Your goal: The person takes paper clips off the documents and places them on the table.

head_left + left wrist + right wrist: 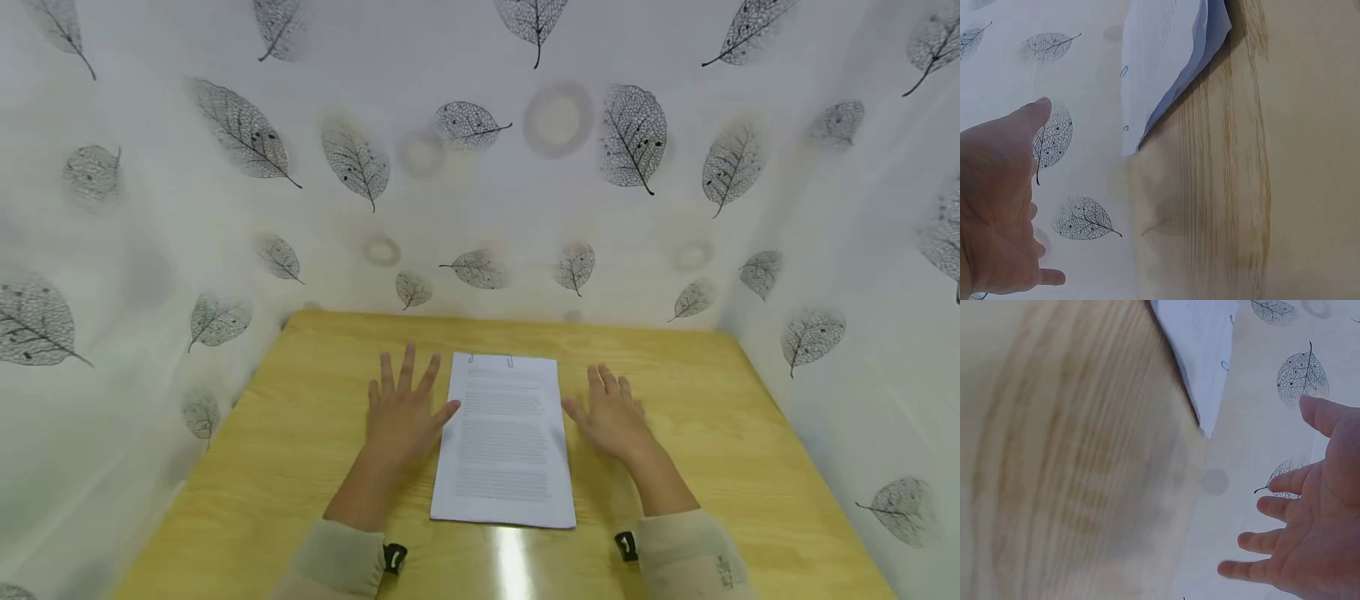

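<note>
A stack of printed paper (502, 442) lies on the wooden table, with two paper clips (510, 362) along its far edge. On its left is my left hand (401, 417), fingers spread and straight, its thumb tip overlapping the paper's left edge in the head view. My right hand (611, 417) hovers at the right side of the stack, fingers extended and holding nothing. Both wrist views show the sheets (1160, 56) with slightly uneven, layered edges, apart from the open left palm (1000, 200) and the open right palm (1316, 519).
The yellow wooden table (315, 400) is bounded at the back and sides by a white curtain (480, 208) printed with dark leaves. A bright light reflection falls on the table in front of the paper. Dark straps (394, 558) show at both sleeve cuffs.
</note>
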Available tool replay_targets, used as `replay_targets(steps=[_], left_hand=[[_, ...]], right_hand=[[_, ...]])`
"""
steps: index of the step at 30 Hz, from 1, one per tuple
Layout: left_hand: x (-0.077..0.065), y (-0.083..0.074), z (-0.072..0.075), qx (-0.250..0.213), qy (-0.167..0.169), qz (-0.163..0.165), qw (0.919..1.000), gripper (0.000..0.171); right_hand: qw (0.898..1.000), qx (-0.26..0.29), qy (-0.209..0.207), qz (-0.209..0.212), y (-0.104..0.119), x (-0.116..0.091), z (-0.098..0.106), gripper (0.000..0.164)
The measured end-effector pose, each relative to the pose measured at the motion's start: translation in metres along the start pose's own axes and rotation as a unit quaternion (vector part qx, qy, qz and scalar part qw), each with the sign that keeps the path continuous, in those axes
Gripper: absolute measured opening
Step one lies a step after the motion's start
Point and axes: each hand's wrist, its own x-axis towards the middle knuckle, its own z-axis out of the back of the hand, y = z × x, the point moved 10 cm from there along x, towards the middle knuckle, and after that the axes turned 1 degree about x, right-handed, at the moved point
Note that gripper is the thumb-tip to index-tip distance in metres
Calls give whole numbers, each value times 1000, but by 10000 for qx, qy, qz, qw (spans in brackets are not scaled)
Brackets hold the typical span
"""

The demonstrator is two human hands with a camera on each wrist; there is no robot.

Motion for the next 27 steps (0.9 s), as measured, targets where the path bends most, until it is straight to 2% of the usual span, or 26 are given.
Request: replay_targets(steps=[3, 8, 13, 15, 21, 27], left_hand=[[-1, 3, -1, 27, -32, -17, 10000, 85], [-1, 15, -1, 92, -204, 134, 9997, 81], [-4, 25, -11, -210, -34, 277, 9994, 74], [-6, 26, -13, -341, -43, 313, 9989, 69], [-5, 27, -15, -494, -248, 329, 9979, 61], [-1, 27, -16, -604, -261, 341, 9973, 59]], right_hand=[[9999, 140, 67, -49, 3, 7, -3, 87], [9984, 448, 312, -151, 8, 28, -14, 85], [9951, 648, 742, -100, 1, 48, -37, 83], [9949, 611, 796, -90, -4, 55, -46, 82], [9977, 379, 484, -275, -12, 72, -60, 76], [9934, 696, 59, -907, -16, 80, -60, 76]])
